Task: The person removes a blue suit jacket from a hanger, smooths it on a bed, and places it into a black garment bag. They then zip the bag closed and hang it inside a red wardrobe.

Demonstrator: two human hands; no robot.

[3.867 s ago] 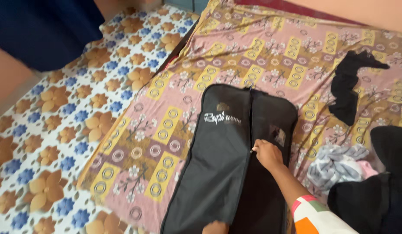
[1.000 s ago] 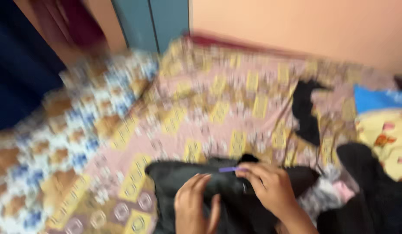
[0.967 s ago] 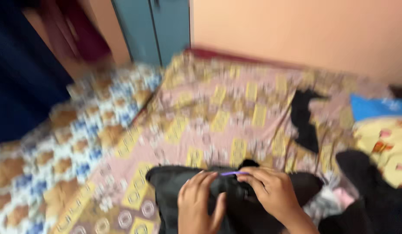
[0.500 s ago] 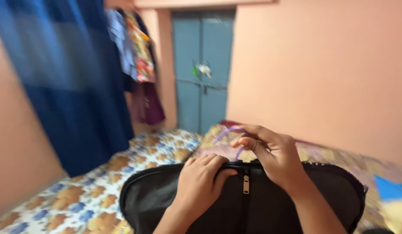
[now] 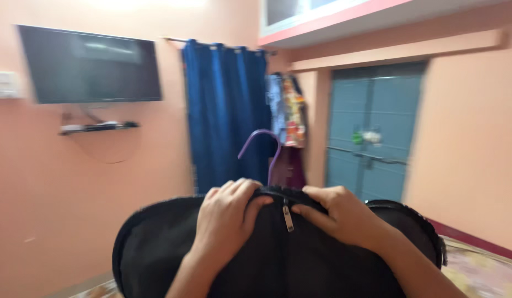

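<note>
A black fabric garment bag with a rounded top (image 5: 156, 248) is held up in front of the camera, filling the lower middle of the view. Its upper edge is gripped by both hands at the centre. The left hand (image 5: 228, 218) is closed over the top seam, with the fingers (image 5: 239, 190) curled across the edge and the thumb pressed against the front of the fabric. The right hand (image 5: 341, 215) is likewise closed on the seam just beside it, the fingers wrapped over the edge and the thumb pointing toward the middle. Between the two hands a small silver metal zip pull (image 5: 288, 218) hangs down on the closed zip line. A purple curved hanger hook (image 5: 261, 146) rises out of the top of the bag, directly above the gap between the hands.

Behind the bag, a dark flat wall-mounted television screen (image 5: 90, 63) is seen on the peach wall at the left, with a small shelf (image 5: 98, 127) under it. A long blue curtain (image 5: 228, 116) hangs to the right of the screen, some colourful clothes (image 5: 289, 110) are hung beside it, and a grey-blue double door (image 5: 371, 132) stands further right. The picture is somewhat blurred.
</note>
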